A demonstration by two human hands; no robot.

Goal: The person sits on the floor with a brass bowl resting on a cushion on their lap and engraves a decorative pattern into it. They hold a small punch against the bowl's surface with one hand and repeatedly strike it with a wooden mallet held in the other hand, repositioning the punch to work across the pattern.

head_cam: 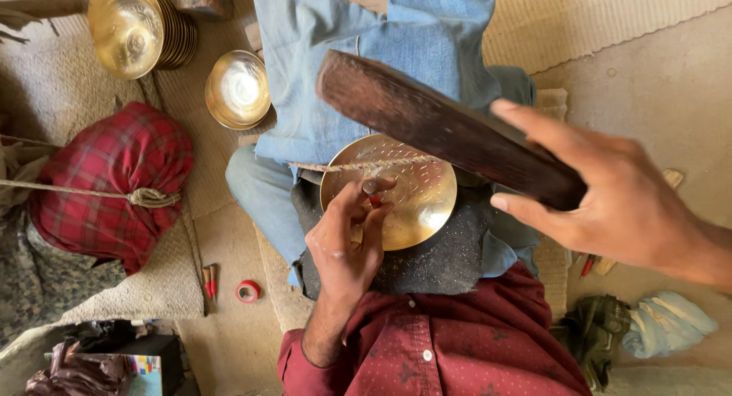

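The right hand (618,201) sits nearest the lens, fingers and thumb closed around one end of a dark wooden mallet (450,129). The mallet's long axis runs diagonally, from the grip at the right up and to the left, and its free end stands raised above the work, apart from it. Below it lies a round brass plate (408,201), face up on a dark padded block (442,262) that rests on the person's lap, with pale blue cloth (366,68) draped beyond it. The plate surface carries rows of small punched dimples, and a length of twine (358,166) crosses its upper edge. The left hand (347,239) rests on the left part of the plate, fingers and thumb pinched around a small upright punch (371,193), red at the shaft, whose tip meets the metal and whose head faces up. The punch head lies down and to the left of the mallet's raised end, the left hand being the nearer to the plate. The dark red shirt (450,346) fills the bottom of the view. To the left stand a stack of brass bowls (141,30), a single brass bowl (238,89), a red checked bundle (110,186) tied with rope, and a red tape roll (247,291) on the mat.
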